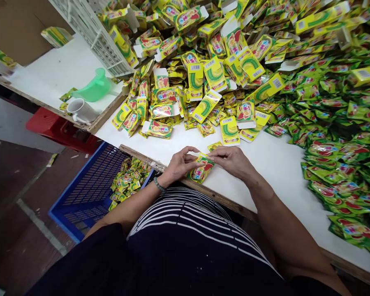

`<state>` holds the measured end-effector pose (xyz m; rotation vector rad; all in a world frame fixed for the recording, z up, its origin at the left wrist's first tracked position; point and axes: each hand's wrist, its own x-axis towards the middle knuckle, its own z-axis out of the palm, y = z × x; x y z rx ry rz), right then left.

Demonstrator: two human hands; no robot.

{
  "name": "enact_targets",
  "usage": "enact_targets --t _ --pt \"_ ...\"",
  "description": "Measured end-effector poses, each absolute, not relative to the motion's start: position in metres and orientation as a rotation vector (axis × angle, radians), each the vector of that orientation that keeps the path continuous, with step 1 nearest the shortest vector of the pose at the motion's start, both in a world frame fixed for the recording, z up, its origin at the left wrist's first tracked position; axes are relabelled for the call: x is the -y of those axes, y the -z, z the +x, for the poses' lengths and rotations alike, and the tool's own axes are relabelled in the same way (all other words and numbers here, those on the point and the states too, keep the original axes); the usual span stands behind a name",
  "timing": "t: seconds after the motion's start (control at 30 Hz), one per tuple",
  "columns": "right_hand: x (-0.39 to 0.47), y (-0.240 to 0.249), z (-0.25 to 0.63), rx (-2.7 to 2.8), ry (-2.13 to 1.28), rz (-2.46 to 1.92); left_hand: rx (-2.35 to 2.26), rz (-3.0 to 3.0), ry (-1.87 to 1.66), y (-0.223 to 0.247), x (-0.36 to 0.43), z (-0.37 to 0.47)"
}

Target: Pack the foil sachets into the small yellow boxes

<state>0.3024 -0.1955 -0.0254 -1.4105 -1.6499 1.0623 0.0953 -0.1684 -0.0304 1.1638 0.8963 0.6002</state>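
A small yellow and green box [200, 172] with a red watermelon print is held between both hands at the table's front edge. My left hand [182, 163], with a beaded bracelet at the wrist, grips its left side between thumb and fingers. The fingertips of my right hand [230, 161] pinch its upper right corner. Just beyond the hands lies a small yellow packet [215, 146], partly covered by the fingers. Several yellow boxes, such as one showing a barcode [230, 130], lie a little farther off on the white table [265, 164].
A large heap of yellow boxes [197, 78] spreads behind. Green packets [342, 152] cover the right side. At left stand a white mug [82, 110], a green scoop [94, 88] and a white plastic crate [95, 33]. Below, a blue basket [89, 181] holds packets beside a red stool [49, 127].
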Motion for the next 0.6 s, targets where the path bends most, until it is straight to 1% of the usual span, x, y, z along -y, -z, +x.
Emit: enact_targets --t 0.2,0.33,0.6 --pt "0.199 0.021 0.302 1.850 -0.987 -1.253 -0.888 1.151 -0.610 0.030 0.169 0.095" --pt "0.199 0.026 0.293 1.829 -0.823 -1.298 -0.893 1.159 -0.610 0.032 0.168 0.094" --pt "0.190 0.046 0.276 1.899 -0.529 -1.205 -0.905 1.224 -0.612 0.037 0.166 0.097"
